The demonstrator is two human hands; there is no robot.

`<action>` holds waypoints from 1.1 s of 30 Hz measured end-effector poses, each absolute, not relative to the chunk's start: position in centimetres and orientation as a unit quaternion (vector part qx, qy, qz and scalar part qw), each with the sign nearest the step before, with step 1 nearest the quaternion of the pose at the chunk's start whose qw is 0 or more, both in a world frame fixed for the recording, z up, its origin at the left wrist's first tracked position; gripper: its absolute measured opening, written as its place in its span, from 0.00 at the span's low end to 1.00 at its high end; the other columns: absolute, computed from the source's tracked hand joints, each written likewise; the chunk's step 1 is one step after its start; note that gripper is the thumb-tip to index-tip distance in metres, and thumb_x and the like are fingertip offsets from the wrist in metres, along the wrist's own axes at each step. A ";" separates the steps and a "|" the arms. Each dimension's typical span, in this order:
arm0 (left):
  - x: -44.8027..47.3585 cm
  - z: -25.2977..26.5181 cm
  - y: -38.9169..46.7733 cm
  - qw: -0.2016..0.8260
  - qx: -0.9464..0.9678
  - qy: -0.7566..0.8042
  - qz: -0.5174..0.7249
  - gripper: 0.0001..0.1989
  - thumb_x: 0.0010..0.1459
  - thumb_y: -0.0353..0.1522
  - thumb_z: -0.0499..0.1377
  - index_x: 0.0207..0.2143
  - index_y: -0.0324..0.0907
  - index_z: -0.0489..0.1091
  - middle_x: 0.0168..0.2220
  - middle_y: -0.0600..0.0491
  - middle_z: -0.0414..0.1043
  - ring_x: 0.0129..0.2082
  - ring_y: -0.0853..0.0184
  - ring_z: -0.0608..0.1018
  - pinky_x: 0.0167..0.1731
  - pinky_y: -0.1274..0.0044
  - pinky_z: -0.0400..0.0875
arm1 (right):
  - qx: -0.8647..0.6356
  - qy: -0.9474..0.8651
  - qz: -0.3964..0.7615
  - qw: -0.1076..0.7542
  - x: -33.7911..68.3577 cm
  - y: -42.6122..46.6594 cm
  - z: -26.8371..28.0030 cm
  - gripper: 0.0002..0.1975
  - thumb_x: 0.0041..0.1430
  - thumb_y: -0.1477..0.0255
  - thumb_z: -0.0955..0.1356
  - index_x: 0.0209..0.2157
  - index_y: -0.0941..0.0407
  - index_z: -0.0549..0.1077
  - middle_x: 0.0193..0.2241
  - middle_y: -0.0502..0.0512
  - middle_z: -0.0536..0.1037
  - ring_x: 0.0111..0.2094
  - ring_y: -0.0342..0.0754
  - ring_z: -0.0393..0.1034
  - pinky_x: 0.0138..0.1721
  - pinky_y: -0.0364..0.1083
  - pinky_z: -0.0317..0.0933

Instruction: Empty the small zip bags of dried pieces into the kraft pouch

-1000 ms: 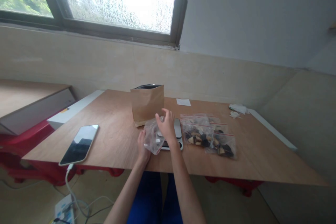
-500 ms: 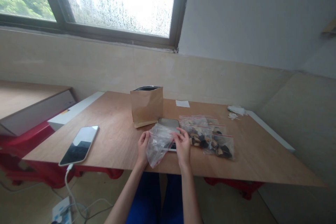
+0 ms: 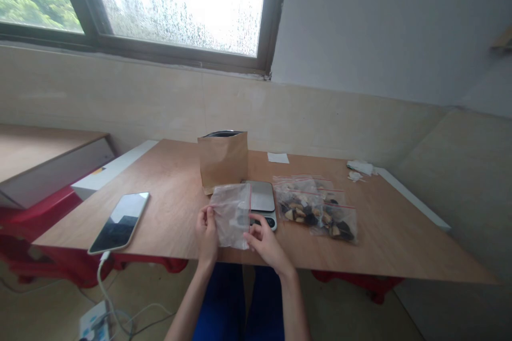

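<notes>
A clear zip bag (image 3: 231, 213) with a red line along its right edge hangs flat between my two hands, with nothing visible inside it. My left hand (image 3: 207, 233) pinches its left side. At the lower right edge, near the red line, my right hand (image 3: 264, 240) grips it with thumb and fingers. Partly behind the bag lies a kitchen scale (image 3: 263, 197) with a metal plate, its display partly hidden. Several filled zip bags (image 3: 316, 210), holding dark and pale dried pieces, lie overlapping to the right of the scale.
An open brown paper pouch (image 3: 224, 160) stands behind the scale. A phone (image 3: 120, 222) on a charging cable lies at the table's left front edge. A white paper slip (image 3: 278, 157) and crumpled white scraps (image 3: 360, 168) lie toward the back.
The bag has turned and spread flat, its red-lined edge now at the right. Both hands have shifted, the right one lower and left, uncovering more of the scale.
</notes>
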State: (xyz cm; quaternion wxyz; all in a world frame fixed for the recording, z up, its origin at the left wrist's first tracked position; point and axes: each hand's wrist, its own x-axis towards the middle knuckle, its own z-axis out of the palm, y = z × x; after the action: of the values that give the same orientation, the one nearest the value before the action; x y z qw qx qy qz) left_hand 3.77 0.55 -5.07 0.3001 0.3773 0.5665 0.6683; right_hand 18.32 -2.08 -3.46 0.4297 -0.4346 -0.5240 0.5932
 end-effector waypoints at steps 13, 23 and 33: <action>-0.7 -4.0 1.6 0.035 0.514 0.751 0.414 0.21 0.55 0.35 0.49 0.49 0.32 0.63 0.47 0.34 0.66 0.47 0.48 0.70 0.43 0.61 0.64 | -0.649 -0.628 0.059 0.424 28.7 3.6 -2.5 0.11 0.54 0.73 0.59 0.35 0.57 0.71 0.38 0.61 0.74 0.44 0.54 0.65 0.49 0.55 0.57; 1.9 -7.0 1.0 0.144 0.704 0.667 0.196 0.22 0.58 0.36 0.50 0.56 0.47 0.62 0.62 0.44 0.54 0.62 0.51 0.55 0.56 0.58 0.49 | -0.752 -0.636 -0.049 0.167 31.1 4.6 -0.4 0.09 0.55 0.73 0.62 0.33 0.58 0.73 0.37 0.63 0.76 0.43 0.59 0.66 0.46 0.56 0.52; 3.8 -1.4 -0.4 0.280 0.716 0.519 0.374 0.13 0.57 0.33 0.51 0.43 0.43 0.69 0.48 0.44 0.70 0.46 0.59 0.73 0.45 0.70 0.64 | -0.708 -0.547 0.104 0.434 26.3 -3.3 3.5 0.07 0.54 0.65 0.64 0.27 0.54 0.68 0.23 0.53 0.74 0.25 0.49 0.68 0.27 0.45 0.57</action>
State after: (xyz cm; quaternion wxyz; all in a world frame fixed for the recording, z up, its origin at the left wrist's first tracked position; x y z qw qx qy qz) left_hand 3.81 -0.41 -1.40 0.2800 0.7156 0.5192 0.3741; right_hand 26.31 -3.29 3.50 0.4343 -0.7080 -0.5471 0.1039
